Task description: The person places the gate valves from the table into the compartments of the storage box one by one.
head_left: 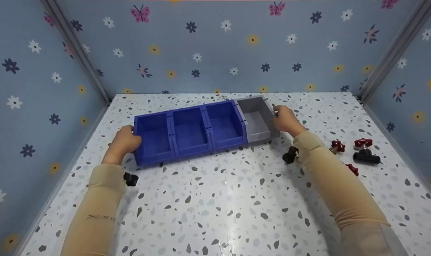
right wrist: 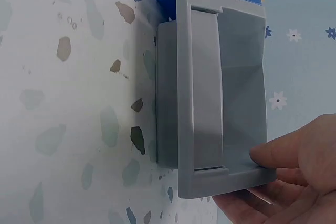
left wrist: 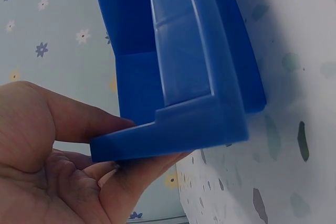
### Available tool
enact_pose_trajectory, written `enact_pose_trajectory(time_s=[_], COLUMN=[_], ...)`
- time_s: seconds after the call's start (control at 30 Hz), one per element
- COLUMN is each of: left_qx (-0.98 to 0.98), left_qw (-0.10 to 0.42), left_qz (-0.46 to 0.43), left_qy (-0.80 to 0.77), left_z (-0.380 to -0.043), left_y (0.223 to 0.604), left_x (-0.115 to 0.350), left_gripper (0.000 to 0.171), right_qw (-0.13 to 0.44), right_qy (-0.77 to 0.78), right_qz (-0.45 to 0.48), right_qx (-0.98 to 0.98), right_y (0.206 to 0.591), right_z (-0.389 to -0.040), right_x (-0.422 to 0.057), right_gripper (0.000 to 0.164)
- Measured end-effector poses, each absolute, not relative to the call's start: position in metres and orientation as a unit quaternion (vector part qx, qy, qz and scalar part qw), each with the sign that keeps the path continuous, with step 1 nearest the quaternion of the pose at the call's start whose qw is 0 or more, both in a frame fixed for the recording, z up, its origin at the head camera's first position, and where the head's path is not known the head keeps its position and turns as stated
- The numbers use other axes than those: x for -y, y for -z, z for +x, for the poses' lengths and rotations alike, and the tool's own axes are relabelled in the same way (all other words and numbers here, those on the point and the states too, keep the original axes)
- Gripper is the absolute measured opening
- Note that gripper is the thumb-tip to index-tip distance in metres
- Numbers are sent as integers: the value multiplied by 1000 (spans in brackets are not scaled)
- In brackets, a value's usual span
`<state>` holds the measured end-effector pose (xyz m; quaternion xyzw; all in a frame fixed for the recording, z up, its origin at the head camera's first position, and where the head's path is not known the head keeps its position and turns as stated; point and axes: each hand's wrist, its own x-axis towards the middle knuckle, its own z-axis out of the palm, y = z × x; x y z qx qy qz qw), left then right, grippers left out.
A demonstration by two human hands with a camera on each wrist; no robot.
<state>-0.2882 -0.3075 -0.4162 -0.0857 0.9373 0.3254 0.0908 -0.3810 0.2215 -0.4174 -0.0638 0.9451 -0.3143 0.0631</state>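
Observation:
A row of joined storage bins spans the middle of the table in the head view: three blue bins and one grey bin at the right end. My left hand pinches the outer side wall of the leftmost blue bin, thumb inside and fingers beneath the rim. At the other end my right hand grips the side wall of the grey bin, its thumb over the inner edge. The row slants, its right end farther back. All the bins look bare inside.
Beside the right forearm lie a black fitting with a red handle, more red-handled pieces and a black fitting. Another black piece is by the left wrist. Flowered walls enclose the speckled table.

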Motion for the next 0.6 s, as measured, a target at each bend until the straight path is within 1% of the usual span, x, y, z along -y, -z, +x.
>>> enact_pose_trajectory(time_s=[0.23,0.6], left_qx=[-931,-929], left_qw=[94,83], left_qz=[-73,-72], left_qy=[-344,-354], left_z=[-294,-306], left_y=[418,420], left_x=[300,291], left_gripper=[73,69], right_qw=[85,88], right_qy=[324,345], right_qz=[-58,-35], right_qx=[-940,-934], right_y=[414,413], right_z=[-380,-380], right_x=[-231,-247], right_gripper=[60,55])
